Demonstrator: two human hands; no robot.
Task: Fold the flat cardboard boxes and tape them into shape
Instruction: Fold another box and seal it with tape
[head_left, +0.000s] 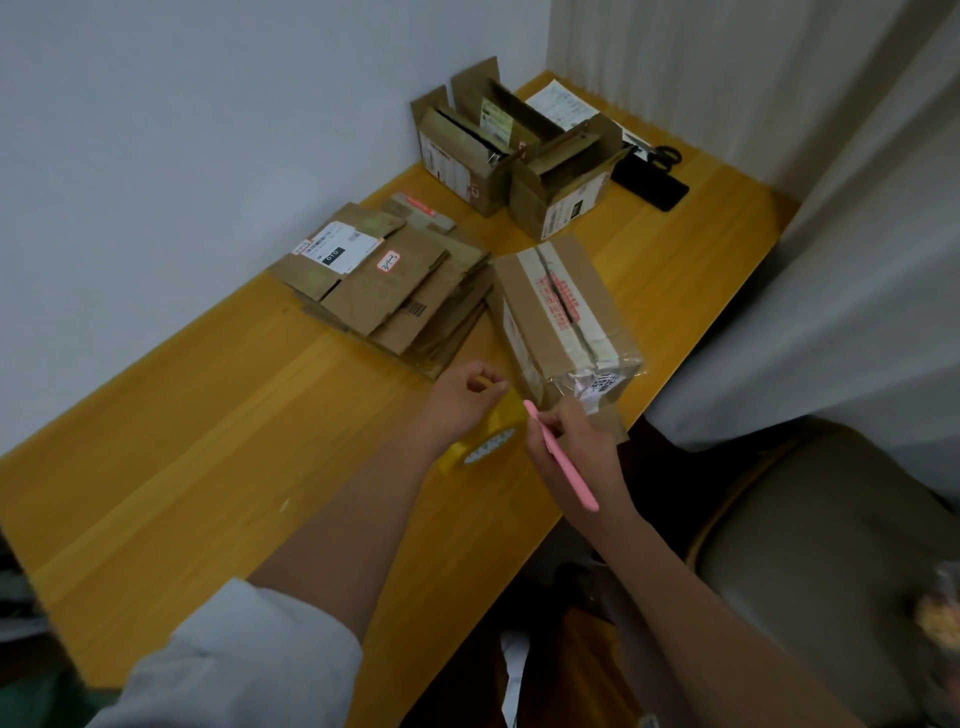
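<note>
A folded cardboard box (558, 317) lies on the wooden table (208, 441) with clear tape over its near end. Just before it, my left hand (460, 402) grips a yellow roll of tape (485, 439). My right hand (574, 447) holds a pink knife-like tool (563, 460), its tip at the stretch of tape between roll and box. A stack of flat cardboard boxes (387, 286) lies by the wall, left of the folded box.
Two open-topped boxes (519, 156) stand at the far end of the table, with black scissors (657, 153), a dark phone (652, 187) and a paper sheet (561, 106) beside them. A chair (810, 551) sits at the right under a pale curtain (831, 260).
</note>
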